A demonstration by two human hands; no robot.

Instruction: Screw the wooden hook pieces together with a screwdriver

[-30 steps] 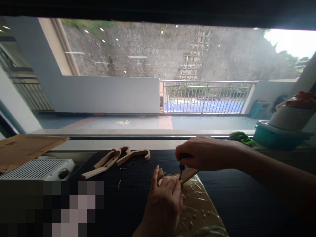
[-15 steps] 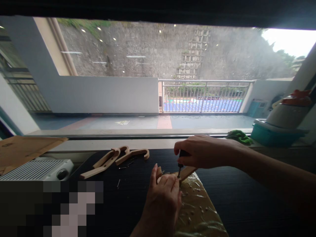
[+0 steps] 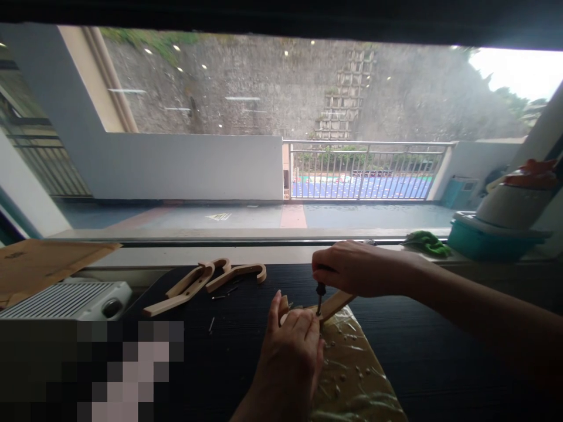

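W/ R hand (image 3: 349, 268) fingers curled tight round the screwdriver (image 3: 321, 289) & L hand (image 3: 291, 343) fingers clamped over the wooden piece (image 3: 338, 305) at the taped pkg's (image 3: 354, 381) far end, we'd best press straight down, turning slowly.

The left hand (image 3: 292, 346) covers part of the curved wooden hook (image 3: 336, 306) on the taped brown pad (image 3: 354, 378), whose near end the picture's bottom edge cuts off, and the right hand (image 3: 347, 266) hides most of the handle of the screwdriver (image 3: 321, 290); what its tip meets is too small to tell. The slim metal pieces (image 3: 212, 325) toward the far left corner of the table (image 3: 426, 346) are too small to identify, and pixelated blocks (image 3: 132, 375) mask the area toward its near left corner.
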